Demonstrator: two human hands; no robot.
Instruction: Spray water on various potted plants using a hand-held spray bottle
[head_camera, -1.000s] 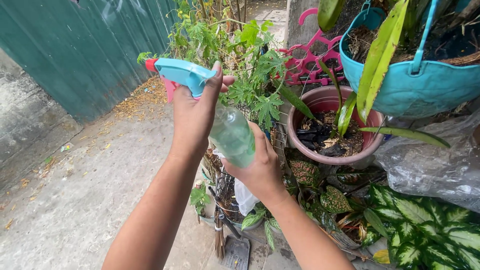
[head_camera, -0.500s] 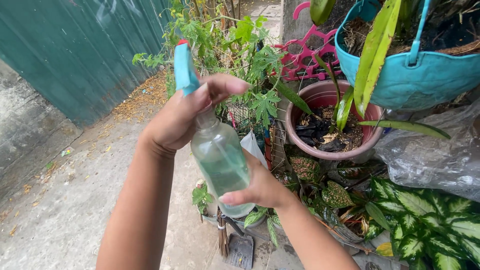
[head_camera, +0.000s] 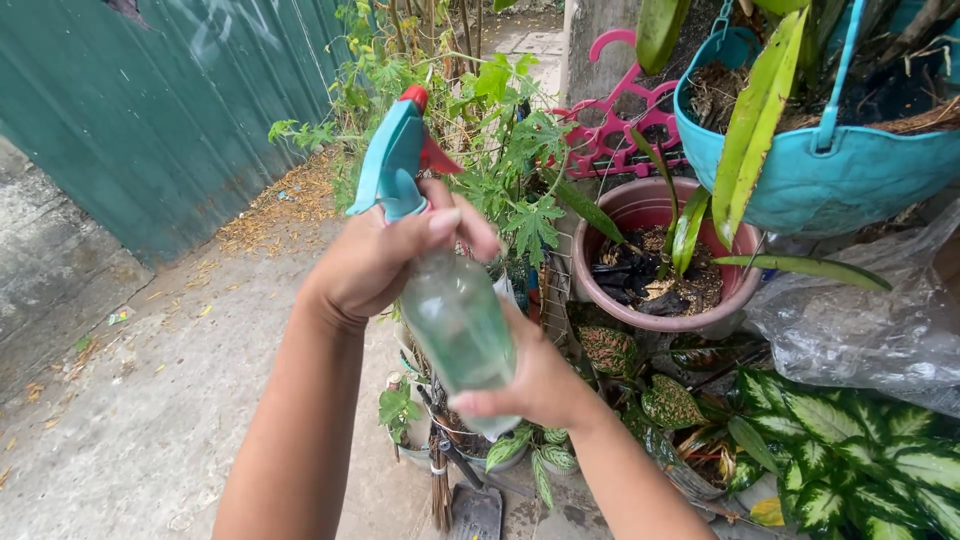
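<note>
A clear plastic spray bottle is held up in the air in front of a cluster of potted plants, tilted so its light blue spray head with a red nozzle tip points up and away from the person. The left hand is closed around the neck of the bottle just under the spray head, thumb lying across the front. The right hand is closed around the lower part of the bottle, cupping its base from the right.

Just behind the bottle rises a leafy green plant with lobed leaves. To the right of it stands a brown round pot filled with dark soil, and above that hangs a turquoise basket with long green leaves drooping over its rim. A pink plastic hanger leans behind the pot. Spotted green-and-white foliage fills the lower right corner. On the left runs a green corrugated metal fence above a concrete floor.
</note>
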